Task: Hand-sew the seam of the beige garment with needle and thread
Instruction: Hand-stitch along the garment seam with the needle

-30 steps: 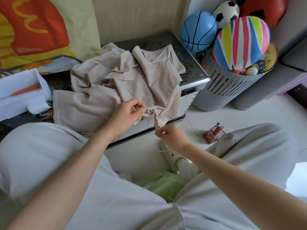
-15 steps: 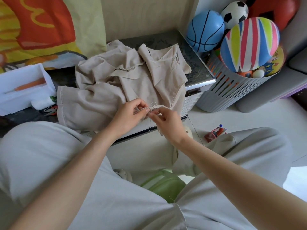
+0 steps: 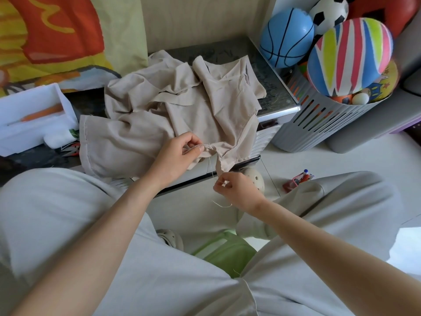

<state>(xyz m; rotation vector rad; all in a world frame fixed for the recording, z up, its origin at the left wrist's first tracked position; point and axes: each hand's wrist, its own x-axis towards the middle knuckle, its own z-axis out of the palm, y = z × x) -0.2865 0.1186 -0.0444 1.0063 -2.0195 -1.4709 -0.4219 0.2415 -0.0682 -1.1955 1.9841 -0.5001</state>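
At the near edge of the low table, the beige garment lies heaped, its seam mid-stitch.
The left hand pinches the seam fold; the right hand, nearer, pinches the thread, the needle too small to see. A hard tug could pucker the seam or snap the thread. Far right, a slatted basket holds balls; at left, a white box holds an orange-handled tool.

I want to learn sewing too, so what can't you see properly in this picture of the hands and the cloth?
Head view only.
- The needle: too small; the right hand, pinching the thread, would cover it.
- Stitches on the beige garment: too fine, partly under the left hand.
- Inside the basket: hidden by the striped ball.
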